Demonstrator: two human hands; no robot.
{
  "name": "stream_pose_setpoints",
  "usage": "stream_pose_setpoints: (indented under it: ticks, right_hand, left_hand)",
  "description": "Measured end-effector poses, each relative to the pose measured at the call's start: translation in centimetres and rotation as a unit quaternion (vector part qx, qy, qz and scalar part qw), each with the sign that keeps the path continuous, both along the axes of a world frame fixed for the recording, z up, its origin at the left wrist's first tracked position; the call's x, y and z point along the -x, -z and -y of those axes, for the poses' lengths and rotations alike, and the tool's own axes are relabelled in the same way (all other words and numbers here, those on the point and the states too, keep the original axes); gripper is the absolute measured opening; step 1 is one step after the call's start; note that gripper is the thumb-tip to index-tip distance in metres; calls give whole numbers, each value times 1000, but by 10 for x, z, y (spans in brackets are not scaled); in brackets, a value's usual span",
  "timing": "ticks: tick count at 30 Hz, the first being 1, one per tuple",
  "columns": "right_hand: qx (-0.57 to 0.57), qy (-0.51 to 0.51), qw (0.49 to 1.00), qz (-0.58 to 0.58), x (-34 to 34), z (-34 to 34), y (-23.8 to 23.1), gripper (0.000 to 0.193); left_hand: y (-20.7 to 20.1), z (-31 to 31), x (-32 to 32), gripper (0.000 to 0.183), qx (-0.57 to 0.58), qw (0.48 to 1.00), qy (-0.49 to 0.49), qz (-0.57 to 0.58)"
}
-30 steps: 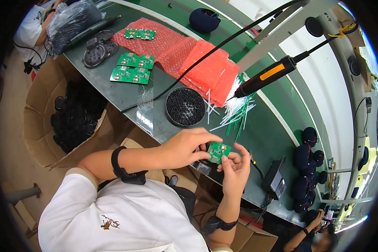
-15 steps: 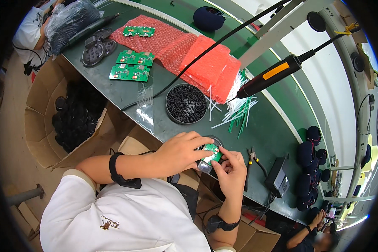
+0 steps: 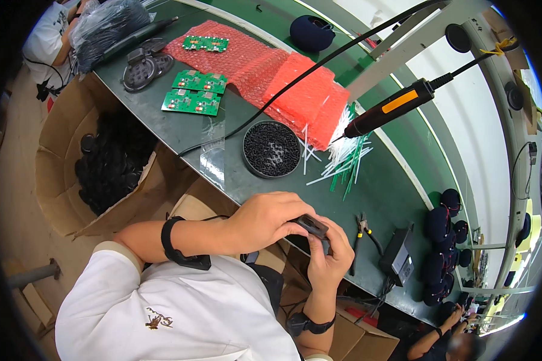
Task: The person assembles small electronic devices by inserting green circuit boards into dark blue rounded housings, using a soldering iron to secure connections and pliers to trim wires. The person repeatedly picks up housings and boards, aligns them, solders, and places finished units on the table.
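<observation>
A small dark plastic housing (image 3: 312,226) is held between my two hands, tilted so that its narrow edge shows. My left hand (image 3: 270,219) grips its left end between thumb and fingers. My right hand (image 3: 331,248) is closed round its right end, thumb underneath. The housing's inner side is hidden. Beyond the hands stands a round dish (image 3: 272,177) full of small black screw-like pieces (image 3: 268,144). Green circuit boards (image 3: 191,102) lie farther left on the table, and one more board (image 3: 205,43) rests on pink bubble wrap (image 3: 238,69).
An electric screwdriver (image 3: 388,109) hangs at the right above white and green sticks (image 3: 345,159). Cutters (image 3: 361,231) lie beside a black box (image 3: 397,256). Dark round items (image 3: 442,246) line the right side. A carton (image 3: 57,192) holds black parts. A co-worker (image 3: 427,346) sits lower right.
Both hands have tipped the housing: its green circuit board faced up before and is now out of sight. The right fingers have wrapped farther round it. The whole view has shifted slightly.
</observation>
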State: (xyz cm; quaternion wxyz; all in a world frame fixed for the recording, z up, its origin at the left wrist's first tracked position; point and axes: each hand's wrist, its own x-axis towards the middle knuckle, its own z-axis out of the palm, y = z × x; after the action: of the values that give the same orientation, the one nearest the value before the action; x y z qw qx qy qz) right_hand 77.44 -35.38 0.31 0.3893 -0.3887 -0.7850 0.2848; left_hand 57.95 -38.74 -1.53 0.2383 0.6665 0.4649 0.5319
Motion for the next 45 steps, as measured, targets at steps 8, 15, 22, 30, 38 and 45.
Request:
stream_pose_setpoints:
  ticks: [8, 15, 22, 30, 38, 45]
  right_hand:
    - [-12, -18, 999, -40, -1, 0, 6, 27]
    - [37, -14, 996, -83, -6, 0, 15, 24]
    - [48, -12, 993, -106, -5, -1, 17, 24]
    - [67, -16, 991, -111, -6, -3, 15, 27]
    - [55, -3, 994, -93, -5, -2, 12, 24]
    - [70, 18, 993, -97, -1, 3, 8, 25]
  left_hand:
    - [1, 4, -2, 29, -32, 999, -20, -20]
    - [-3, 5, -1, 31, 2, 1000, -4, -9]
    - [-7, 4, -2, 34, 15, 1000, 4, 28]
    - [-9, 3, 0, 34, 29, 999, 24, 36]
    - [-10, 4, -2, 34, 40, 999, 12, 12]
    - [-5, 0, -5, 27, 1, 1000, -11, 18]
